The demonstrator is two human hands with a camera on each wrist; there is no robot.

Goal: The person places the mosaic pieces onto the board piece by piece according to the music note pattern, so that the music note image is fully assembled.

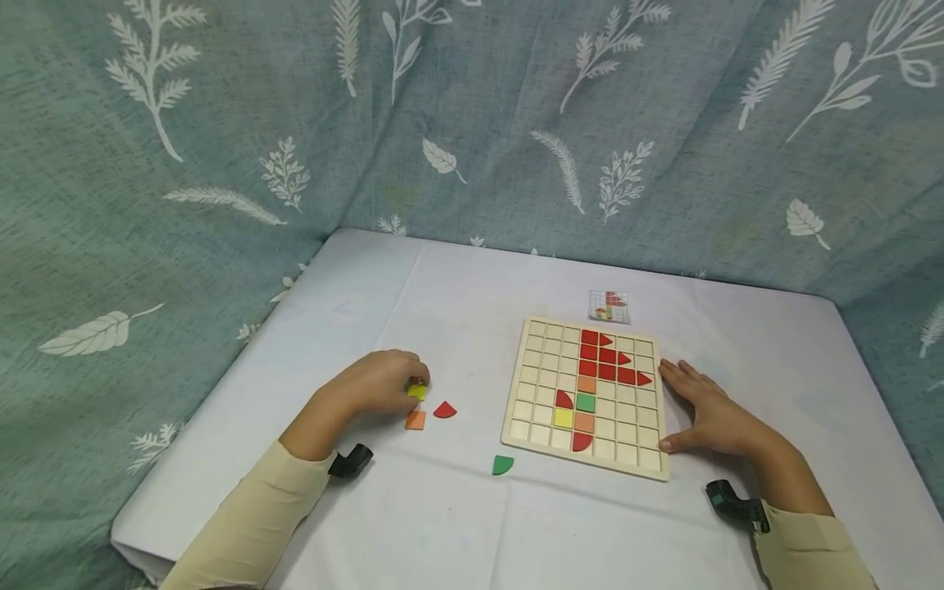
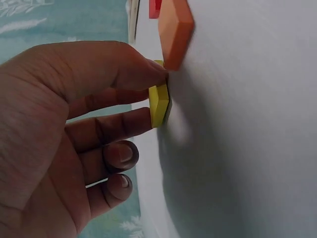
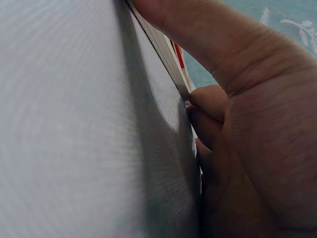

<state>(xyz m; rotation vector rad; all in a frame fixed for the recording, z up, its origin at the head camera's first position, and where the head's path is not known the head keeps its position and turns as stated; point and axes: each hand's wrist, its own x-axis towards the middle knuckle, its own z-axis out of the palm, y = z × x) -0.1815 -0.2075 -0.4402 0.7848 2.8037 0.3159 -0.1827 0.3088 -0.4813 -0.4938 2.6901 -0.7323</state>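
With thumb and fingertips my left hand (image 1: 383,382) pinches a yellow square tile (image 2: 159,104), at or just above the white cloth. An orange square tile (image 1: 415,421) and a red quarter-round tile (image 1: 445,410) lie beside that hand. To the right is a wooden grid board (image 1: 529,393), partly filled with red, orange, green and yellow tiles. My right hand (image 1: 714,416) rests against the board's right edge, thumb and fingers spread along it. In the right wrist view the thumb touches the board's side; part of the other fingers is hidden.
A small pattern card (image 1: 609,306) lies behind the board, showing a similar coloured figure. A green quarter-round tile (image 1: 503,465) is on the cloth near the board's front left corner. Patterned green fabric (image 1: 472,123) hangs behind the white-covered table (image 1: 413,524).
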